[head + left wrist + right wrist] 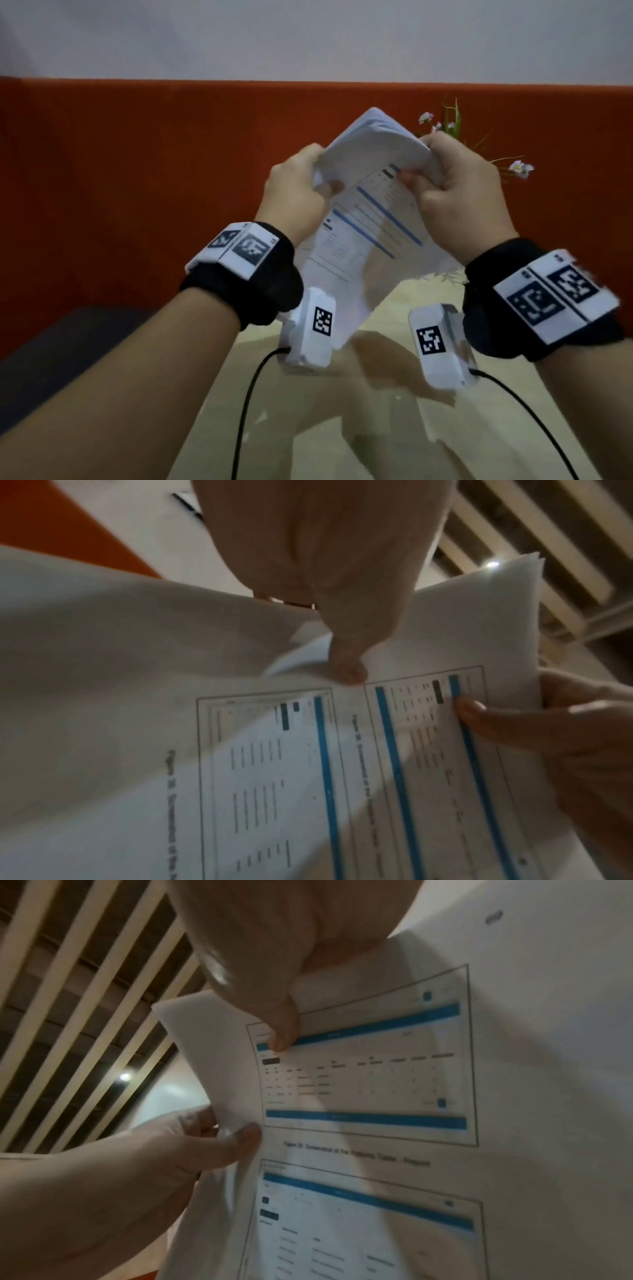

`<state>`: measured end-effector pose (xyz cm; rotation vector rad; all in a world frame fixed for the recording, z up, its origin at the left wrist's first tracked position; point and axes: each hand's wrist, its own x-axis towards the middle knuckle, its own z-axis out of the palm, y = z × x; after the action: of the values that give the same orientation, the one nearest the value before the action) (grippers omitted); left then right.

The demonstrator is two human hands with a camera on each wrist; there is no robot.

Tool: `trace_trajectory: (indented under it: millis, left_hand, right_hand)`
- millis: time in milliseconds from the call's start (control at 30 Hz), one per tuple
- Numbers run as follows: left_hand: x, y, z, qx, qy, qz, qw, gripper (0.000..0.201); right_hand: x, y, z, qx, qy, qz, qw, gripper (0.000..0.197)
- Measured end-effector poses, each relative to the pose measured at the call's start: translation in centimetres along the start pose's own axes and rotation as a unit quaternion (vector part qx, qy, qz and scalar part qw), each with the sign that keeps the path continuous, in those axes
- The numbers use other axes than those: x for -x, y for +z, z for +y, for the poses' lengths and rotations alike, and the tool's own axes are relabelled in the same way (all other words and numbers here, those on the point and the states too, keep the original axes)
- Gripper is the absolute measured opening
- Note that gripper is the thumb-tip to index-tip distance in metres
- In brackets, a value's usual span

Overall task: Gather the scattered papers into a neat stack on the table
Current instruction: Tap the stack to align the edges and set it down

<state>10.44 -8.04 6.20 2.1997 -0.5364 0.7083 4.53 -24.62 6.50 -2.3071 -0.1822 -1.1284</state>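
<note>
A sheaf of white papers (pixel 366 219) printed with tables and blue bars is held up in the air above the glass table (pixel 376 394). My left hand (pixel 301 192) grips its left top edge, thumb on the printed face. My right hand (pixel 452 192) grips the right top edge, thumb on the front sheet. The top of the sheaf bends away from me. In the left wrist view the papers (pixel 274 764) fill the frame, with my left thumb (pixel 346 666) pressing a curled corner. In the right wrist view the papers (pixel 377 1085) show under my right thumb (pixel 284 1034).
An orange partition (pixel 137 171) runs behind the table. A plant with small pink flowers (pixel 479 144) stands just behind my right hand. A dark seat (pixel 68 335) lies at the lower left. Black cables (pixel 246 411) trail from both wrist cameras over the table.
</note>
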Motion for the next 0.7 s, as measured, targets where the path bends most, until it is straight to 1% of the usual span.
trace_trajectory:
  millis: [33, 67, 100, 133, 167, 200, 233, 267, 300, 333, 400, 467, 533, 633, 700]
  left_hand:
    - [0.0, 0.0, -0.5, 0.023, -0.019, 0.018, 0.999, 0.021]
    - [0.3, -0.1, -1.0, 0.044, -0.039, 0.035, 0.998, 0.017]
    - [0.6, -0.2, -1.6, 0.076, -0.062, 0.050, 0.994, 0.016]
    - [1.1, -0.3, -2.1, 0.119, -0.086, 0.063, 0.987, 0.016]
    - [1.7, -0.4, -2.6, 0.170, -0.107, 0.074, 0.977, 0.018]
    - [2.2, -0.5, -3.0, 0.219, -0.126, 0.082, 0.964, 0.020]
    - [2.7, -0.5, -3.4, 0.258, -0.141, 0.080, 0.952, 0.021]
    - [3.2, -0.4, -3.6, 0.283, -0.152, 0.073, 0.944, 0.023]
    - [3.7, -0.1, -3.7, 0.295, -0.158, 0.067, 0.940, 0.024]
    - [4.1, 0.3, -3.8, 0.302, -0.163, 0.064, 0.937, 0.025]
    - [4.9, 1.1, -4.0, 0.309, -0.176, 0.075, 0.932, 0.023]
    - [5.3, 1.7, -4.1, 0.306, -0.189, 0.090, 0.929, 0.020]
    - [4.9, 1.8, -4.0, 0.293, -0.185, 0.112, 0.931, 0.018]
    - [4.2, 1.4, -3.5, 0.273, -0.153, 0.141, 0.939, 0.015]
    - [4.7, 1.7, -3.6, 0.249, -0.151, 0.142, 0.946, 0.013]
  right_hand:
    - [0.1, 0.0, 0.2, 0.040, 0.018, 0.030, 0.999, 0.024]
    - [0.3, 0.1, 0.9, 0.065, 0.060, 0.071, 0.994, 0.041]
    - [0.8, 0.2, 1.5, 0.053, 0.118, 0.107, 0.986, 0.061]
    - [1.2, 0.3, 2.2, 0.000, 0.182, 0.120, 0.976, 0.080]
    - [1.7, 0.6, 2.8, -0.085, 0.240, 0.109, 0.961, 0.093]
    - [2.0, 1.0, 3.3, -0.184, 0.280, 0.082, 0.939, 0.100]
    - [2.4, 1.5, 3.7, -0.267, 0.303, 0.051, 0.913, 0.101]
    - [2.6, 1.9, 4.0, -0.320, 0.311, 0.023, 0.895, 0.096]
    - [2.7, 2.3, 4.0, -0.344, 0.303, 0.005, 0.889, 0.085]
    - [2.8, 2.8, 4.0, -0.351, 0.287, 0.003, 0.891, 0.068]
    - [3.2, 3.6, 3.8, -0.347, 0.256, 0.018, 0.902, 0.033]
    - [3.6, 4.0, 3.5, -0.345, 0.239, 0.033, 0.907, 0.017]
    - [3.7, 4.2, 3.1, -0.334, 0.215, 0.055, 0.916, 0.009]
    - [3.6, 4.0, 2.5, -0.325, 0.182, 0.081, 0.924, 0.012]
    - [4.2, 4.5, 2.6, -0.327, 0.190, 0.070, 0.923, 0.015]
